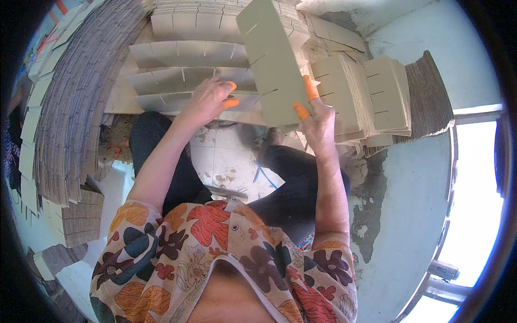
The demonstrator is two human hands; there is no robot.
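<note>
My right hand, with orange finger covers on the thumb and a finger, grips the lower right edge of a flat grey cardboard strip with short slots cut in it. That strip is held up, tilted. My left hand, also with two orange-covered fingertips, is over the near rows; its thumb and index finger are apart with nothing visible between them. Beneath it, slotted cardboard strips stand on edge in spaced rows: a near strip, a middle strip and a farther strip.
Stacked slotted cardboard stands beside my right hand, with a brown-edged stack farther right. A tall curved stack fills the left side. My legs flank tiled floor with scraps on it. A peeling wall rises at right.
</note>
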